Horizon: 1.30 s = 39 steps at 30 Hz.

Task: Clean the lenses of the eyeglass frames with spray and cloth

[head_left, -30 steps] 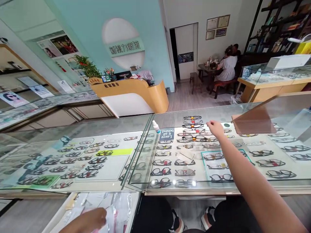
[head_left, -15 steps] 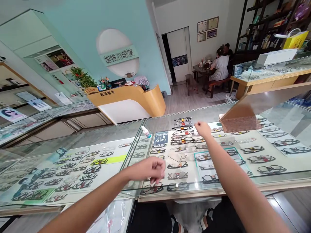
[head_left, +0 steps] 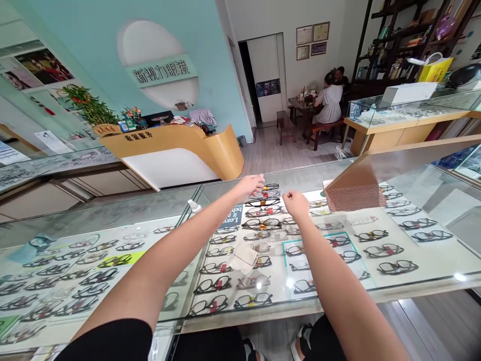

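Note:
Both my arms reach over a glass display counter (head_left: 315, 170) that holds rows of eyeglasses. My left hand (head_left: 252, 185) is at the far side, beside a column of dark glasses (head_left: 263, 202), fingers apart and nothing visible in them. To its right, my right hand (head_left: 296, 204) is curled closed; whatever it may hold is hidden. A beige cloth (head_left: 243, 257) lies nearer to me on the counter. The small white spray bottle (head_left: 194, 206) stands left of my left forearm, partly hidden by it.
A brown tilted panel (head_left: 356, 180) rises at the right of the counter. Farther back are a wooden reception desk (head_left: 221, 150), a side showcase (head_left: 409, 118) and people seated at a table (head_left: 300, 105). Dark benches stand beside that table.
My left hand has moved forward from the near part of the counter to the far glasses, and its fingers have spread. My right hand stays closed near the same spot. The view has shifted right.

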### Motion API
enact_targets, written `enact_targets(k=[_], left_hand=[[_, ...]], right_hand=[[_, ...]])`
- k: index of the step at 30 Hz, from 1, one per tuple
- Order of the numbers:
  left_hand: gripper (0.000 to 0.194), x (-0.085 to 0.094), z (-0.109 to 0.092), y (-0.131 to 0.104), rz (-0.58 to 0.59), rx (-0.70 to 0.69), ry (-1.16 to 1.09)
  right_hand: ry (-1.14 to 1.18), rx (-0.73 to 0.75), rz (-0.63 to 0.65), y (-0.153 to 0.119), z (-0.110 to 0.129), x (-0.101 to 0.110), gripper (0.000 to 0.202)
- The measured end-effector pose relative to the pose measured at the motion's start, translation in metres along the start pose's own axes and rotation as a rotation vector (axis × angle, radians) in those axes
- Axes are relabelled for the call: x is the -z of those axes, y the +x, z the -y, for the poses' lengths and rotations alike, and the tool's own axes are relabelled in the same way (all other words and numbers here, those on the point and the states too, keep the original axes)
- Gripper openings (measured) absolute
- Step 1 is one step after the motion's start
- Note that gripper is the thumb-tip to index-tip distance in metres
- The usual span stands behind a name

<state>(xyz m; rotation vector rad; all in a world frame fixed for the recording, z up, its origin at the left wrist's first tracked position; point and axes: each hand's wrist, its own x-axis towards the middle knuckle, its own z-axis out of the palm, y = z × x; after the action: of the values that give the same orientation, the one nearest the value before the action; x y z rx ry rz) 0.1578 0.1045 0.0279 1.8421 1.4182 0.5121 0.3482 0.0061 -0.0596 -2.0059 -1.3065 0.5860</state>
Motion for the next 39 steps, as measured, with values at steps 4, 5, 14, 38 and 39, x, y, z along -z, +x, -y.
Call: enact_targets(k=[4,5,14,38,39], left_hand=[[0.037,-0.011,0.001,0.026,-0.071,-0.041,0.293],[0.027,-0.013,0.001,0.030,-0.092,-0.056,0.371],[0.023,-0.026,0.001,0.053,-0.078,-0.082,0.811],[0.018,0.153,0.020,-0.350,0.328,0.074,0.730],[0.018,0.158,0.032,-0.367,0.363,0.106,0.721]], right_hand=[[-0.001,-0.004,0.005,0.000,0.002,0.001,0.025],[0.001,-0.005,0.006,0.000,0.002,0.001,0.025],[0.011,-0.010,0.001,0.000,0.004,0.000,0.026],[0.008,0.043,-0.032,-0.006,-0.009,0.009,0.031],[0.004,0.050,-0.026,-0.007,-0.010,0.010,0.031]])
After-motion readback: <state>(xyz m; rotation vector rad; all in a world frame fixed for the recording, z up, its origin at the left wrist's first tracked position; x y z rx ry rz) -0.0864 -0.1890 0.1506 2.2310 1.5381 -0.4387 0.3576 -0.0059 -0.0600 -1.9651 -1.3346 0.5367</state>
